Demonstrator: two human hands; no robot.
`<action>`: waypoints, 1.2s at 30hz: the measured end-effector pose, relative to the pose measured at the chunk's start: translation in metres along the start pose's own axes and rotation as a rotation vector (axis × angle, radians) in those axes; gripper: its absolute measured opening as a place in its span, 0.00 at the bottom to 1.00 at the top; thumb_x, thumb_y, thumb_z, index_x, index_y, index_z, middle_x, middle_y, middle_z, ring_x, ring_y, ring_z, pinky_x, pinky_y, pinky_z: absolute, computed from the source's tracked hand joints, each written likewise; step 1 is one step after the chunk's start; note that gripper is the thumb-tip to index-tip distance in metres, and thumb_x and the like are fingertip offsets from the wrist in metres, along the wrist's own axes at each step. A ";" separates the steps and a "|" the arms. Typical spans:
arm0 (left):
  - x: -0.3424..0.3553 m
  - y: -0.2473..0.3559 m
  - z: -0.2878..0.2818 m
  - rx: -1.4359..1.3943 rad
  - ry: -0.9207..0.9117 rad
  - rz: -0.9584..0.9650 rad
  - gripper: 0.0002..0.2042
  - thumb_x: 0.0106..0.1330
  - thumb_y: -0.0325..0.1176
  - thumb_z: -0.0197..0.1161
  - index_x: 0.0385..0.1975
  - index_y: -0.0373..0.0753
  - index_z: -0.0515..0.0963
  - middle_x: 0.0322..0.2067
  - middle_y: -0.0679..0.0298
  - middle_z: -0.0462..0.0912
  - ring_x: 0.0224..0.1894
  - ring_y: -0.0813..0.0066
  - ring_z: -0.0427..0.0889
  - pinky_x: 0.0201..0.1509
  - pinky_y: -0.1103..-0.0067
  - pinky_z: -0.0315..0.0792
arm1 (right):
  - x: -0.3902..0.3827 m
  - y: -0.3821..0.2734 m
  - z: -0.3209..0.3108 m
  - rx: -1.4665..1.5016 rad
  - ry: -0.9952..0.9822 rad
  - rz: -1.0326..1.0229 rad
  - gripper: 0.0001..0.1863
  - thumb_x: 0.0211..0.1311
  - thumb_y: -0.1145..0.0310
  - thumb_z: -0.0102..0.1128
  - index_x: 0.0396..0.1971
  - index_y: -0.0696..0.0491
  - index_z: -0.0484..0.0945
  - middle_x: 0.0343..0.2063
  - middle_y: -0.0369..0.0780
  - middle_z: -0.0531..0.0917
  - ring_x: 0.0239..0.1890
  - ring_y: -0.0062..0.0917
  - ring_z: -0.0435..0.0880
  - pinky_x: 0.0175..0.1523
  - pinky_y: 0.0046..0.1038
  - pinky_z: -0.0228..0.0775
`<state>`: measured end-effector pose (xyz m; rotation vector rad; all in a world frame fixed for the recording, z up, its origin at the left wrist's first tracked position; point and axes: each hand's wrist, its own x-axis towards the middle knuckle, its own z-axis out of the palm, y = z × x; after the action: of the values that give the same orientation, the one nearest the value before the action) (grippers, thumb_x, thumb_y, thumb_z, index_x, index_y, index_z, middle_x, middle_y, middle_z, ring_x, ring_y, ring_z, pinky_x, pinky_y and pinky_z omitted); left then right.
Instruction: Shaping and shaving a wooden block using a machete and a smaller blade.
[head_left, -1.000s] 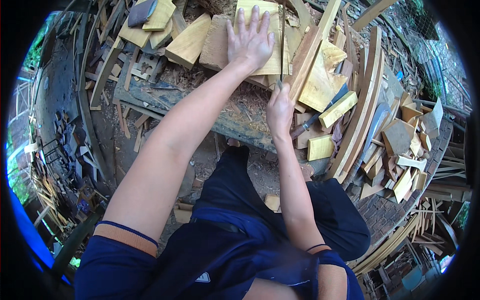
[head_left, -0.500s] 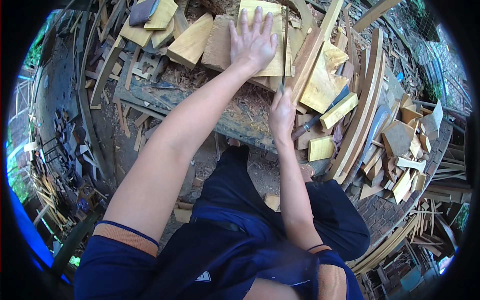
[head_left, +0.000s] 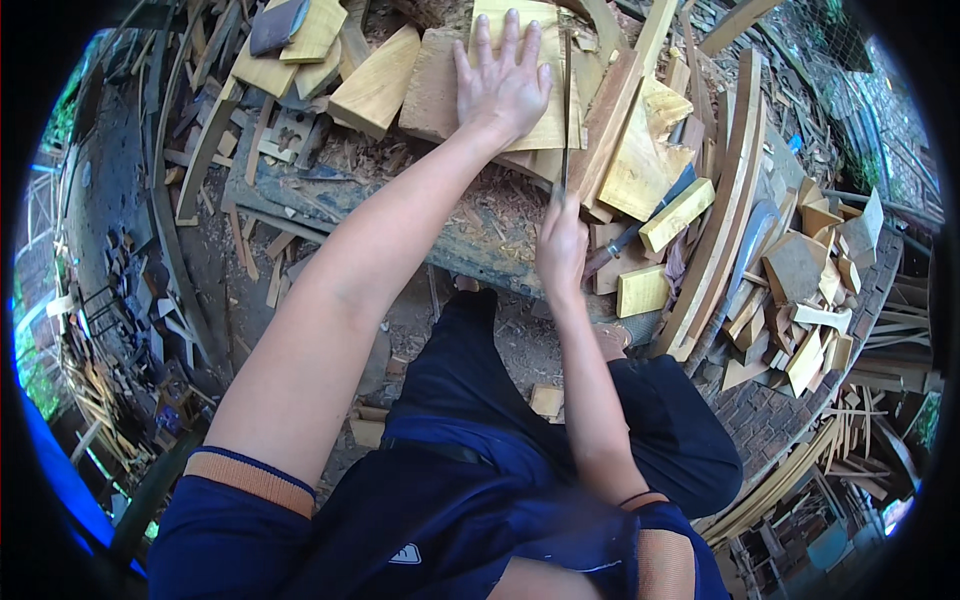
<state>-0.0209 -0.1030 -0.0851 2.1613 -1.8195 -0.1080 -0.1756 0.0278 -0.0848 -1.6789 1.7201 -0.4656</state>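
Note:
My left hand (head_left: 503, 92) lies flat with fingers spread on a pale yellow board (head_left: 541, 122). The board rests on a thicker, rough brown wood block (head_left: 430, 88). In my right hand (head_left: 563, 245), closed round its handle, is a saw (head_left: 567, 105) seen almost edge-on. Its thin blade runs away from me along the board's right side, with a narrow yellow strip to the right of it. The saw's teeth cannot be made out. To the right of my right hand lies a long-bladed knife (head_left: 624, 240) with a brown handle.
The worn workbench (head_left: 385, 235) is strewn with shavings. Yellow offcuts (head_left: 376, 82) lie left of the block, with a dark sanding-block-like piece (head_left: 279, 27) on others. Long curved timbers (head_left: 722, 220) stand at the right, beside a heap of wood scraps (head_left: 800, 285).
My right hand has drawn the saw a little toward me. My left hand keeps its place on the board; the whole view has shifted slightly.

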 end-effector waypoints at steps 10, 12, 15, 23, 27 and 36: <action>0.000 0.009 0.003 -0.005 0.070 0.008 0.30 0.68 0.49 0.46 0.68 0.42 0.58 0.71 0.58 0.53 0.74 0.53 0.43 0.74 0.54 0.38 | 0.031 -0.004 0.005 -0.045 0.105 -0.057 0.11 0.74 0.65 0.40 0.40 0.58 0.67 0.19 0.57 0.75 0.25 0.55 0.79 0.26 0.47 0.65; 0.000 0.004 0.005 0.008 0.108 0.008 0.30 0.68 0.49 0.46 0.68 0.42 0.59 0.70 0.58 0.54 0.73 0.54 0.44 0.74 0.55 0.38 | 0.019 -0.002 0.001 -0.061 0.094 -0.070 0.11 0.74 0.65 0.40 0.40 0.58 0.67 0.18 0.56 0.75 0.25 0.54 0.79 0.26 0.47 0.64; 0.003 -0.008 0.008 0.069 0.066 0.009 0.29 0.71 0.50 0.35 0.72 0.50 0.51 0.74 0.63 0.43 0.75 0.53 0.39 0.73 0.49 0.36 | -0.023 0.015 0.003 0.028 -0.020 0.020 0.09 0.72 0.66 0.43 0.38 0.57 0.65 0.20 0.60 0.77 0.28 0.57 0.79 0.29 0.54 0.67; 0.003 0.004 0.009 0.120 0.049 0.013 0.29 0.72 0.51 0.35 0.72 0.52 0.50 0.74 0.65 0.43 0.75 0.54 0.38 0.74 0.51 0.37 | 0.029 -0.005 0.001 0.002 0.054 -0.028 0.10 0.72 0.65 0.43 0.39 0.57 0.65 0.20 0.59 0.78 0.28 0.57 0.79 0.29 0.53 0.68; 0.000 -0.001 0.009 0.154 0.044 -0.002 0.29 0.72 0.52 0.33 0.72 0.53 0.49 0.74 0.66 0.42 0.75 0.55 0.38 0.74 0.53 0.37 | -0.012 0.009 0.003 -0.020 0.033 -0.018 0.09 0.72 0.66 0.44 0.39 0.58 0.65 0.20 0.58 0.78 0.27 0.57 0.79 0.29 0.53 0.68; 0.003 0.008 0.007 0.162 0.030 -0.002 0.29 0.72 0.53 0.34 0.72 0.54 0.49 0.74 0.66 0.43 0.75 0.56 0.39 0.74 0.53 0.37 | 0.025 -0.015 -0.013 0.014 -0.012 0.022 0.10 0.72 0.65 0.43 0.37 0.58 0.66 0.20 0.58 0.78 0.27 0.57 0.79 0.31 0.54 0.68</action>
<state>-0.0298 -0.1084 -0.0894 2.2600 -1.8676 0.0741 -0.1721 -0.0003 -0.0708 -1.6480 1.7221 -0.4554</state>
